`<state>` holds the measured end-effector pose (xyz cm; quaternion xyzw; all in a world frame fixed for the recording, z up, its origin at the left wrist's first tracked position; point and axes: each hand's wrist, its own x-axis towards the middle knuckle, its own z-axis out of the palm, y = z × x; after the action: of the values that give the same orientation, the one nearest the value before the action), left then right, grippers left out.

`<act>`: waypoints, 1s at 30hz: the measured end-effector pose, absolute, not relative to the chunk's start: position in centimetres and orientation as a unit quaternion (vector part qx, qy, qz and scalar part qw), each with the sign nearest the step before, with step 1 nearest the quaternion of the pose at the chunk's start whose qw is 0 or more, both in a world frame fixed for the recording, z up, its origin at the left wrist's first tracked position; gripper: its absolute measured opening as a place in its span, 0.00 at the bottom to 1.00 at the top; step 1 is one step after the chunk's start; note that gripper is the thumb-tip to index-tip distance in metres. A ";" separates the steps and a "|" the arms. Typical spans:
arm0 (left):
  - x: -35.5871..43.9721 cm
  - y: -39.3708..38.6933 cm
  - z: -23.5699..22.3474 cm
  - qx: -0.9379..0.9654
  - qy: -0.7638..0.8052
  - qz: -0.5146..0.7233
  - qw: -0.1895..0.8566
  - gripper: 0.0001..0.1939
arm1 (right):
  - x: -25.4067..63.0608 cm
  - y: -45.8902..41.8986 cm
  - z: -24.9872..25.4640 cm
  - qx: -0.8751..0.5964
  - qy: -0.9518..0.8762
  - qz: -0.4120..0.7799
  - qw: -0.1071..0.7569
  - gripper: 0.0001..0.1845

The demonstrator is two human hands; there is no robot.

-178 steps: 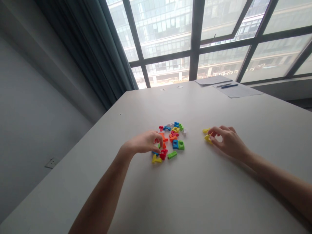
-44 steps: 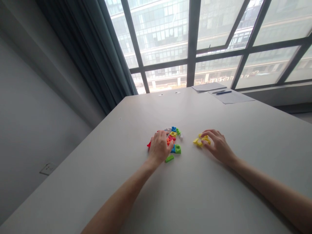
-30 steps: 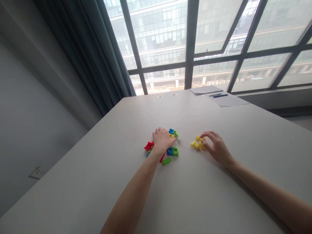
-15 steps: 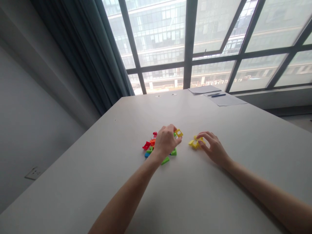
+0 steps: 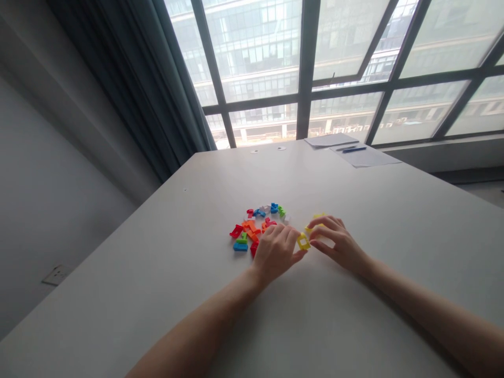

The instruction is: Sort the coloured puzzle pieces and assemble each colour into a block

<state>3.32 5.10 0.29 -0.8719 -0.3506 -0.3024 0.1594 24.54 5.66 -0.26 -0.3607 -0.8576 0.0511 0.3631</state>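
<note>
My left hand (image 5: 277,251) pinches a small yellow square-frame piece (image 5: 303,241) between thumb and fingers, just right of a pile of coloured plastic pieces (image 5: 255,227) on the white table (image 5: 323,315). My right hand (image 5: 338,244) is curled beside it, fingertips touching the same yellow piece and covering a small cluster of yellow pieces (image 5: 317,216) behind it. The pile holds red, orange, blue, green and white pieces; my left hand hides its near right part.
Sheets of paper (image 5: 356,152) with a dark pen (image 5: 353,149) lie at the table's far right edge by the window. Two small round caps (image 5: 268,150) sit at the far edge. A dark curtain (image 5: 157,94) hangs at the left.
My left hand lifted a yellow frame piece from the pile and carried it right and nearer, up to my right hand. My right hand stayed over the yellow cluster.
</note>
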 end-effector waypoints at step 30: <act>3.4 4.5 0.4 -0.878 -0.348 -0.266 0.191 0.15 | 26.2 7.1 0.7 -0.427 -0.782 0.140 0.431 0.10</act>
<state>3.36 4.53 0.35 -0.8782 -0.3482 -0.2663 0.1914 26.19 7.10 0.69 -0.4270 -0.7822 0.1400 0.4314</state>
